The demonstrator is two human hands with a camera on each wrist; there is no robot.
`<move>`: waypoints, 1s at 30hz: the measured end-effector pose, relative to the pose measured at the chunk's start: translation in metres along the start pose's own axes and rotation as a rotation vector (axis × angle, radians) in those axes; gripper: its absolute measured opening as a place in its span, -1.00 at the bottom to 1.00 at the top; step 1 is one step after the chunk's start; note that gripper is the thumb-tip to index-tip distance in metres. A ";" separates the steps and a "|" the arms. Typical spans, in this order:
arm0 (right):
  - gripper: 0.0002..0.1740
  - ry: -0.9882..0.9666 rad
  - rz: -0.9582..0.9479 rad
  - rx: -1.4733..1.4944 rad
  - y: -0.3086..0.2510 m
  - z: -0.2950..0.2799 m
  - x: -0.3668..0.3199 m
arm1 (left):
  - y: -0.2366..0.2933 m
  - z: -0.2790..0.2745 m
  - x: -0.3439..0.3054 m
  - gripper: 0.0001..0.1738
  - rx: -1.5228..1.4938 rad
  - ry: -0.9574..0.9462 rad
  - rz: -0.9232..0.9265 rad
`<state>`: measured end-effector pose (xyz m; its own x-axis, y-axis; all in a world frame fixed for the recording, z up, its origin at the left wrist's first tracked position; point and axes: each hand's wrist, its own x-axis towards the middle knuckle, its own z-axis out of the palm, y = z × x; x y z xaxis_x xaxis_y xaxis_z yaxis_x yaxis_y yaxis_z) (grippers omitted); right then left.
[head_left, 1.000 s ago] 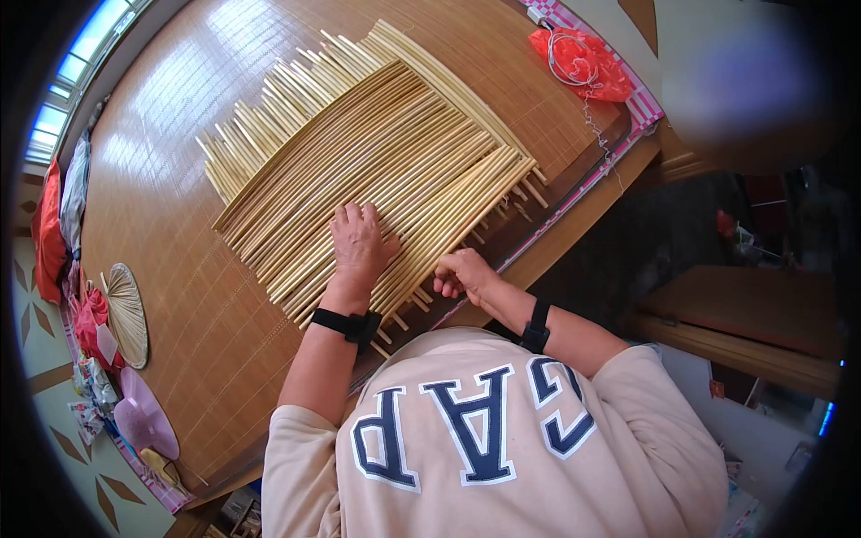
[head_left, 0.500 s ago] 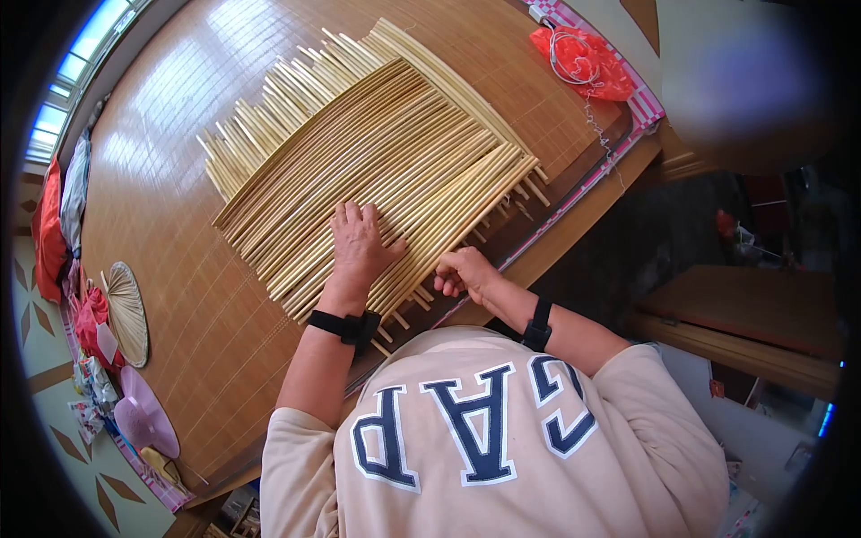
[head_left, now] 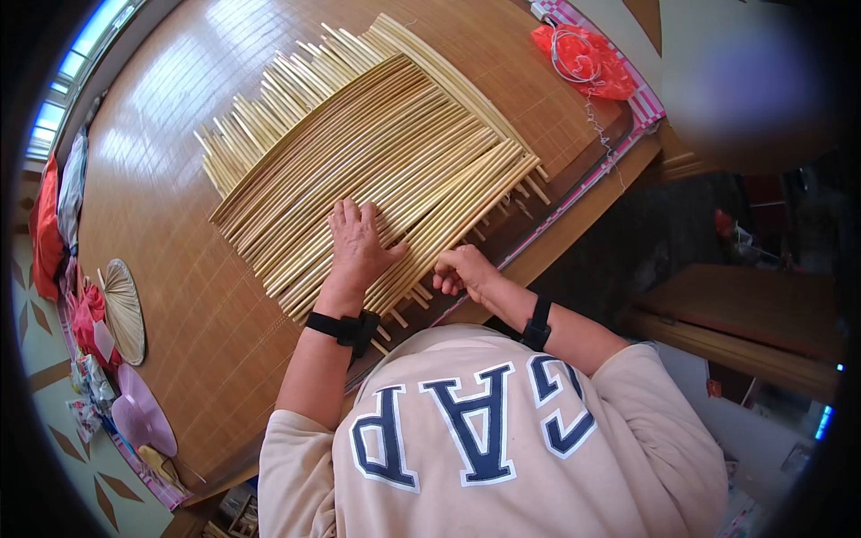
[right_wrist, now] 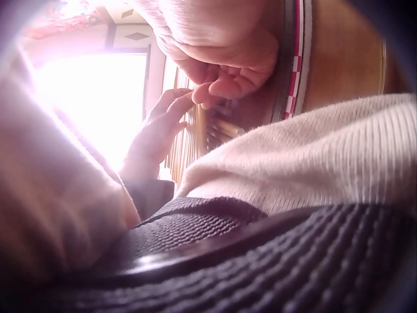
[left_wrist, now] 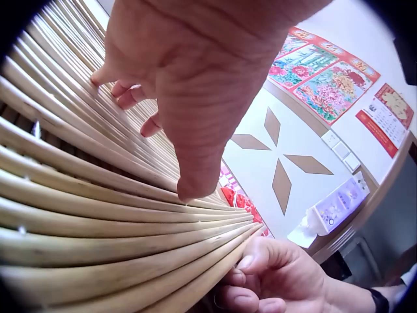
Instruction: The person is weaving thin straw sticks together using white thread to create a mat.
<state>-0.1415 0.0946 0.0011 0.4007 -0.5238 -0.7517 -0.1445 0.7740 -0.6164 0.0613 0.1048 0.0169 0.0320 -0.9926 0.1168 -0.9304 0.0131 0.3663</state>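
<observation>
A mat of pale, thin round sticks (head_left: 332, 161), like reed or bamboo, lies in front of me. My left hand (head_left: 357, 242) rests on its near half, fingers spread and thumb out to the side. In the left wrist view that thumb touches the sticks, beside a dark gap between them. My right hand (head_left: 462, 271) is at the mat's near edge with curled fingers. There its thumb and fingers (left_wrist: 241, 300) pinch at the outermost stick (left_wrist: 195, 283); the fingers' undersides are partly hidden.
More loose sticks (head_left: 260, 117) with uneven ends stick out beyond the mat's far side. A red plastic bag (head_left: 610, 76) with a white cable lies at the far right. To the left are a hand fan (head_left: 126, 314) and a pink hat (head_left: 143, 412). The table edge (head_left: 574, 215) runs close to my right hand.
A narrow dark gap has opened between the sticks beside my left thumb, and the near sticks have spread apart. Both hands stay in nearly the same places.
</observation>
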 end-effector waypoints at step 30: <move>-0.83 0.017 -0.003 -0.014 -0.001 0.003 -0.001 | -0.001 0.023 0.000 -0.32 -0.079 0.112 -0.072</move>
<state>-0.1387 0.0953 0.0035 0.3858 -0.5325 -0.7534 -0.1558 0.7673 -0.6221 0.0541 0.1017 -0.0048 0.1425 -0.9718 0.1879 -0.8928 -0.0443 0.4483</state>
